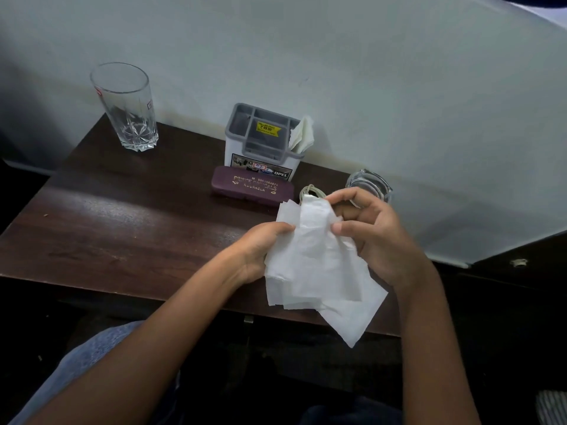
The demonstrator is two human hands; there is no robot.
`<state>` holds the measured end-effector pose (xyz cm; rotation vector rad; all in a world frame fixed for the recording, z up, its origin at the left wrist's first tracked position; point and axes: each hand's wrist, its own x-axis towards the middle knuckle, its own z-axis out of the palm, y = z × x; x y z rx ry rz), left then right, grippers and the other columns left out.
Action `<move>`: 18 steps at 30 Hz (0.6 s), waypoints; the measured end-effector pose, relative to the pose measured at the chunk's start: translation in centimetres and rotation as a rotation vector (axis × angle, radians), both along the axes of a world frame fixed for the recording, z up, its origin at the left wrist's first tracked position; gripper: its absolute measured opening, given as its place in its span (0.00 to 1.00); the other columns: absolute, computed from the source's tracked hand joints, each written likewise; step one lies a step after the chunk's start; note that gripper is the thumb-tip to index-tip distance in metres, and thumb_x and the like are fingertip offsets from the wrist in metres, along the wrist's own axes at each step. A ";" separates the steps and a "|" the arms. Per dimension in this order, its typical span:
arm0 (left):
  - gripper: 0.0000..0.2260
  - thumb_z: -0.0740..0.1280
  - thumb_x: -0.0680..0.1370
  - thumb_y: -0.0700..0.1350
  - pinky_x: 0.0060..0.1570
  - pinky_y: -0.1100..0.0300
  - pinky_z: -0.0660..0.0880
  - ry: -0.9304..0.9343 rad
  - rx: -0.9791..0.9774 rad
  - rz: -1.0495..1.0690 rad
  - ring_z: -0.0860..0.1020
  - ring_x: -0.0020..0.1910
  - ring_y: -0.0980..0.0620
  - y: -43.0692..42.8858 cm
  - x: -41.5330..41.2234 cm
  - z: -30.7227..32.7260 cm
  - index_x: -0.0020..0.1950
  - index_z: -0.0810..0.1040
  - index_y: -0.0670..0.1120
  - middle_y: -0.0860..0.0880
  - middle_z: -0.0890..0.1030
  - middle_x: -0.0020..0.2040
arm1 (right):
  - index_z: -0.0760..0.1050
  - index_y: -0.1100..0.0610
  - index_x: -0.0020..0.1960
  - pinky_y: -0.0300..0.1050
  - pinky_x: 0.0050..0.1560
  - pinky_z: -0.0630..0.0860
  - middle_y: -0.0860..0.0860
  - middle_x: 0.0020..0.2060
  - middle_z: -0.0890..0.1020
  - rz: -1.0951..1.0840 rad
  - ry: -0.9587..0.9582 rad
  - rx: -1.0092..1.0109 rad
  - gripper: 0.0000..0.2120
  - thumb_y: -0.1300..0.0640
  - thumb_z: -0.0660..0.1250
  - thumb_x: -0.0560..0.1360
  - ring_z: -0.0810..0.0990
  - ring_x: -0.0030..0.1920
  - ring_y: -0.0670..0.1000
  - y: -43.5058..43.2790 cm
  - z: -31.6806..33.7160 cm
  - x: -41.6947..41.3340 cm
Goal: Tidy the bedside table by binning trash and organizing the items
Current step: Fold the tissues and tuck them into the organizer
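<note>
Both my hands hold a bunch of white tissue sheets [319, 271] above the front right part of the dark wooden bedside table [122, 216]. My left hand [260, 250] grips the sheets' left edge. My right hand [377, 234] pinches their upper right side with thumb and fingers. The loose sheets hang down past the table's front edge. A grey and white organizer box [260, 148] stands at the back against the wall, with a folded tissue [302, 133] sticking out of its right compartment.
A tall clear drinking glass [129, 108] stands at the back left corner. A maroon spectacle case [251, 187] lies in front of the organizer. A coiled pale cable [311, 191] and a glass ashtray [369, 184] sit behind my hands. Dark furniture [521, 286] adjoins on the right.
</note>
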<state>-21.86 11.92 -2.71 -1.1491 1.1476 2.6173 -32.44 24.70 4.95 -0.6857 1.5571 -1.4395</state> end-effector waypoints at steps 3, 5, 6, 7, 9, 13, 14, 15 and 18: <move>0.12 0.63 0.78 0.44 0.42 0.56 0.79 0.095 0.098 -0.053 0.81 0.40 0.47 0.1 0.0 0.5 0.57 0.79 0.40 0.45 0.83 0.44 | 0.77 0.58 0.51 0.38 0.37 0.74 0.55 0.35 0.79 -0.093 0.286 0.184 0.15 0.73 0.66 0.69 0.76 0.35 0.49 -1.1 -1.1 0.8; 0.11 0.63 0.78 0.45 0.41 0.57 0.79 0.140 0.117 -0.094 0.82 0.39 0.49 0.2 0.1 0.8 0.54 0.79 0.42 0.46 0.83 0.43 | 0.77 0.56 0.54 0.39 0.40 0.74 0.56 0.38 0.81 -0.150 0.419 0.253 0.17 0.71 0.66 0.69 0.76 0.37 0.48 -1.6 -1.8 1.1; 0.11 0.62 0.78 0.46 0.42 0.56 0.79 0.149 0.130 -0.094 0.81 0.41 0.49 0.1 0.2 0.9 0.55 0.79 0.42 0.46 0.82 0.44 | 0.77 0.55 0.55 0.39 0.41 0.75 0.56 0.39 0.81 -0.171 0.457 0.265 0.18 0.70 0.66 0.69 0.77 0.38 0.47 -1.7 -2.1 1.1; 0.13 0.61 0.79 0.46 0.44 0.55 0.78 0.151 0.147 -0.084 0.81 0.43 0.48 0.1 0.2 0.9 0.58 0.78 0.41 0.46 0.82 0.46 | 0.77 0.55 0.56 0.38 0.41 0.75 0.56 0.40 0.82 -0.189 0.488 0.268 0.19 0.70 0.66 0.69 0.77 0.38 0.47 -1.8 -2.3 1.1; 0.15 0.59 0.79 0.47 0.45 0.55 0.78 0.150 0.177 -0.060 0.80 0.45 0.47 0.1 0.3 1.0 0.62 0.77 0.41 0.45 0.81 0.47 | 0.76 0.53 0.57 0.35 0.41 0.75 0.55 0.41 0.82 -0.224 0.540 0.268 0.20 0.70 0.66 0.69 0.77 0.39 0.46 -1.9 -2.5 0.9; 0.18 0.57 0.80 0.53 0.49 0.52 0.77 0.167 0.202 -0.006 0.80 0.46 0.46 0.0 0.3 0.9 0.61 0.78 0.43 0.45 0.82 0.48 | 0.75 0.53 0.60 0.36 0.43 0.76 0.50 0.44 0.81 -0.234 0.575 0.276 0.23 0.70 0.65 0.68 0.78 0.44 0.47 -1.9 -2.8 0.7; 0.19 0.57 0.80 0.55 0.52 0.51 0.76 0.172 0.216 0.007 0.80 0.47 0.45 0.0 0.1 0.9 0.60 0.78 0.44 0.45 0.83 0.48 | 0.75 0.53 0.60 0.35 0.43 0.75 0.50 0.45 0.80 -0.242 0.574 0.274 0.23 0.70 0.65 0.68 0.78 0.45 0.46 -1.9 -2.9 0.7; 0.21 0.56 0.80 0.58 0.54 0.51 0.75 0.173 0.230 0.015 0.81 0.48 0.45 0.0 0.1 0.8 0.59 0.79 0.45 0.45 0.83 0.48 | 0.75 0.52 0.60 0.35 0.42 0.74 0.50 0.46 0.80 -0.252 0.570 0.271 0.23 0.70 0.65 0.68 0.78 0.45 0.46 -2.0 -3.0 0.6; 0.24 0.57 0.78 0.62 0.53 0.51 0.76 0.157 0.228 -0.013 0.82 0.47 0.45 0.1 0.0 0.9 0.55 0.80 0.44 0.44 0.84 0.48 | 0.75 0.51 0.59 0.35 0.42 0.73 0.48 0.45 0.80 -0.274 0.566 0.257 0.23 0.70 0.65 0.68 0.78 0.44 0.45 -2.1 -3.1 0.7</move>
